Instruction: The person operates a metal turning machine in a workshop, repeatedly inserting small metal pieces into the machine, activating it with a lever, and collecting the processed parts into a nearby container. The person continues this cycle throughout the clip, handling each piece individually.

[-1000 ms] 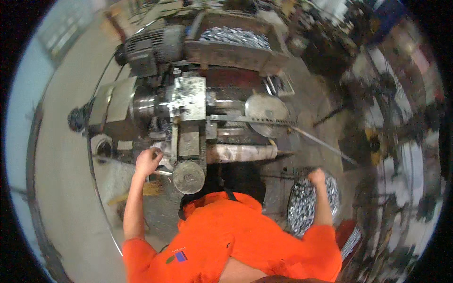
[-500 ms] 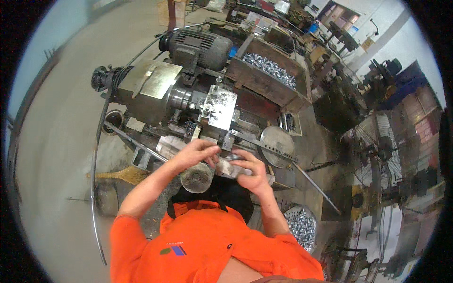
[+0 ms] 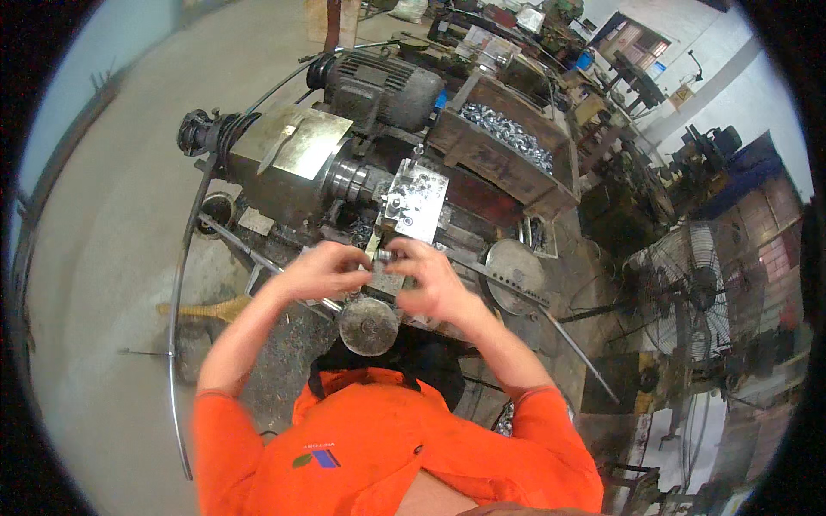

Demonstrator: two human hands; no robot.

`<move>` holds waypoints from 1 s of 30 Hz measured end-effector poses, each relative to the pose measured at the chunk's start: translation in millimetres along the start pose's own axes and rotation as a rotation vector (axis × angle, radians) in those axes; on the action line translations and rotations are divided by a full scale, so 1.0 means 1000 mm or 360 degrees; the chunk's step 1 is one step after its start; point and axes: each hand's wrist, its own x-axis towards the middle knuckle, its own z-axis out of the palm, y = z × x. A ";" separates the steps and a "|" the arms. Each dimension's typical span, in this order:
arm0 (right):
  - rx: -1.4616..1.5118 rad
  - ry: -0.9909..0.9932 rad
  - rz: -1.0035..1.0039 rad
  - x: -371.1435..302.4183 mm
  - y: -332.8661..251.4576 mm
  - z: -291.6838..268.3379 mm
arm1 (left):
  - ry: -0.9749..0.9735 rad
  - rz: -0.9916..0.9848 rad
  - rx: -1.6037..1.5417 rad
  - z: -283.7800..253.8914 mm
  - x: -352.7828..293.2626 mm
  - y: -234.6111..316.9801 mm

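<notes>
Both my hands are over the front of a small lathe, just below its square metal tool block (image 3: 417,202). A small shiny metal part (image 3: 385,255) is in the fingertips of my right hand (image 3: 434,279), close to the block. My left hand (image 3: 327,268) hovers just left of that part, thumb and fingers apart, with nothing visible between them. The lathe's chuck (image 3: 348,181) lies beyond my hands. Nearest my body, below the hands, is a round grey metal disc (image 3: 368,327). Motion blur softens the fingers.
A wooden box (image 3: 490,159) of shiny metal parts stands behind the lathe, beside a motor (image 3: 387,90). A large round plate (image 3: 514,267) and a long rod (image 3: 576,348) are to the right, with a fan (image 3: 688,288) farther out. A broom (image 3: 215,308) lies left.
My hands have moved slightly forward toward the tool block, the right hand carrying the small metal part up and left. My right forearm now covers most of the basket of parts at lower right.
</notes>
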 end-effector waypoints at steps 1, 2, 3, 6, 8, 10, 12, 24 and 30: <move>-0.0110 -0.0008 0.0012 0.012 0.010 -0.001 | 0.0113 -0.0124 0.0019 -0.015 -0.013 0.002; -0.0216 -0.0010 0.0024 0.026 0.019 -0.002 | 0.0304 -0.0148 0.0338 -0.034 -0.029 0.006; -0.0328 -0.0033 0.0032 0.045 0.030 -0.002 | 0.0582 -0.0138 0.0465 -0.048 -0.050 -0.003; -0.0515 -0.0188 0.0308 0.094 0.065 0.002 | 0.0944 -0.0673 0.1132 -0.094 -0.115 -0.003; -0.0588 -0.0256 0.0388 0.110 0.100 0.021 | 0.0993 -0.1036 0.1556 -0.109 -0.166 -0.031; -0.0519 -0.0245 0.0483 0.121 0.109 0.035 | 0.0990 -0.1267 0.1592 -0.105 -0.220 -0.050; -0.0339 -0.0149 0.0636 0.119 0.113 0.036 | 0.0951 -0.1385 0.1368 -0.089 -0.251 -0.061; -0.0076 -0.0163 0.0471 0.126 0.108 0.030 | 0.1320 -0.1365 0.1026 -0.060 -0.243 -0.112; -0.0129 -0.0260 0.0816 0.142 0.094 0.027 | 0.1163 -0.1558 0.1449 -0.070 -0.251 -0.125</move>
